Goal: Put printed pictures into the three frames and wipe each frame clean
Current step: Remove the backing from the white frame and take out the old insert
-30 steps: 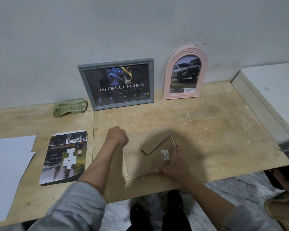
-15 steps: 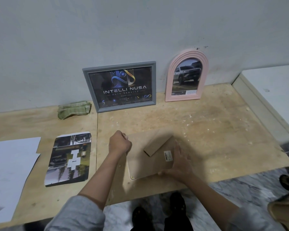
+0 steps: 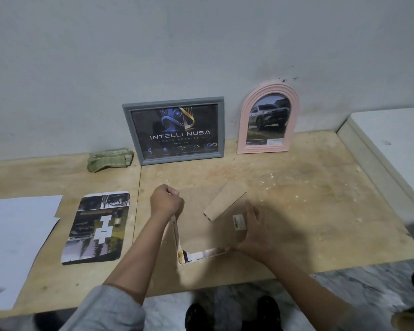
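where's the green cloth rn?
Head view, left of centre: the green cloth lies on the table against the wall, just left of the grey frame and behind the loose print.

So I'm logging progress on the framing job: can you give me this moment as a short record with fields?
filled frames: grey rectangular frame and pink arched frame, leaning on wall
third frame: face down, brown backing lifted at near corner
left hand: grips backing's left edge
right hand: rests on backing
loose print: flat, left of frame
green cloth: untouched by wall
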Action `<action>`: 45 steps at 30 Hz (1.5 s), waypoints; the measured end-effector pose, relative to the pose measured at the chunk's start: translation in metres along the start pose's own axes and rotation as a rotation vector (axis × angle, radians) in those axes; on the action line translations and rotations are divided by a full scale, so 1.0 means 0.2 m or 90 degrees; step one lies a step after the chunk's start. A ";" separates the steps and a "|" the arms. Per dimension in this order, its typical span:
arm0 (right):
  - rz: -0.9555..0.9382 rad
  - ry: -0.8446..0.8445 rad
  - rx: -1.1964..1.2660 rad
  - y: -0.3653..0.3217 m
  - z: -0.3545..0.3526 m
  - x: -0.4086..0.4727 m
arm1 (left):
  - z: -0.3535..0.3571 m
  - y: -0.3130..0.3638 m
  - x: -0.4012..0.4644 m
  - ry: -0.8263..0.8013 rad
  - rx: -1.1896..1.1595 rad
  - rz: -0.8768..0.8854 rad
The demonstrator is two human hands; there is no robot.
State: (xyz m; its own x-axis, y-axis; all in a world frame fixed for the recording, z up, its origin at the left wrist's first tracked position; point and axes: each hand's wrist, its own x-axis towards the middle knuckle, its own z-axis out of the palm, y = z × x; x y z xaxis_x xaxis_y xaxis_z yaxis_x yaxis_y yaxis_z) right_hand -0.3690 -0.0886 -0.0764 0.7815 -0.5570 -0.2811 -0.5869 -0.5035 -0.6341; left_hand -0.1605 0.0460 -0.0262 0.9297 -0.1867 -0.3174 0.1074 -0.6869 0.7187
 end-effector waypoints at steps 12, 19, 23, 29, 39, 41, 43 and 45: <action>0.055 0.024 -0.017 0.55 -0.55 -0.13 | 0.72 0.35 -0.52 -0.138 0.133 0.128; 0.093 -0.001 -0.094 0.90 -0.78 -0.17 | 1.12 0.43 -0.72 -0.268 0.166 0.137; 0.104 -0.031 -0.102 1.01 -0.84 -0.16 | 1.24 0.42 -0.76 -0.318 0.219 0.177; 0.099 -0.075 -0.151 1.13 -0.81 -0.15 | 1.35 0.31 -0.78 -0.410 0.454 0.246; 0.064 -0.036 -0.215 1.06 -0.77 -0.16 | 1.33 0.24 -0.84 -0.245 0.293 0.278; 0.018 -0.019 -0.212 1.00 -0.73 -0.14 | 1.28 0.20 -0.86 -0.165 0.209 0.284; -0.037 -0.006 -0.206 0.92 -0.67 -0.12 | 1.21 0.15 -0.87 -0.111 0.177 0.272; -0.084 -0.008 -0.213 0.80 -0.62 -0.09 | 1.10 0.11 -0.86 -0.064 0.163 0.257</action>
State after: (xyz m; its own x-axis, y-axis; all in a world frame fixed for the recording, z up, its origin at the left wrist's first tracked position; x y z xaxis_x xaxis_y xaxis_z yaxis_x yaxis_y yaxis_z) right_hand -0.5031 -0.2401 -0.0833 0.8565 -0.4655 -0.2228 -0.5159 -0.7599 -0.3955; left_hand -0.3962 -0.0912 -0.0924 0.8389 -0.5325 -0.1122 -0.3567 -0.6937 0.6257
